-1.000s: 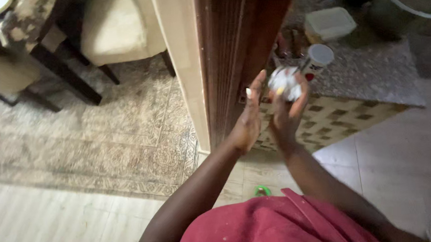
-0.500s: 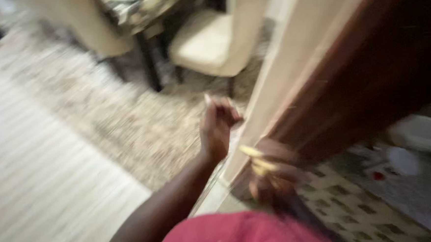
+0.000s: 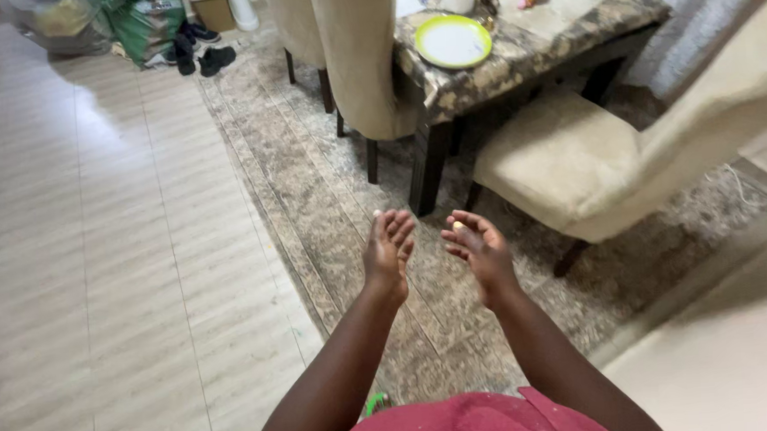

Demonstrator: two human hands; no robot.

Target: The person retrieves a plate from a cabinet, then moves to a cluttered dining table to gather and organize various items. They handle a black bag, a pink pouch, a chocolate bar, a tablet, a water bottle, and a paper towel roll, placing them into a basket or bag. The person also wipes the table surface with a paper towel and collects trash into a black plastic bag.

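My left hand (image 3: 387,252) and right hand (image 3: 480,250), both empty, fingers loosely spread and slightly curled, palms facing each other, held close but apart above the patterned rug (image 3: 330,201). Beyond them: a cream chair (image 3: 565,167) and the marble-topped table (image 3: 515,47) bearing a green-rimmed plate (image 3: 453,41).

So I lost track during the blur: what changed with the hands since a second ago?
The right hand no longer holds the crumpled white wad; where it went is not visible. The view swung from the door frame to the dining table and rug. Both hands, left hand too, stay raised in front, now open and empty.
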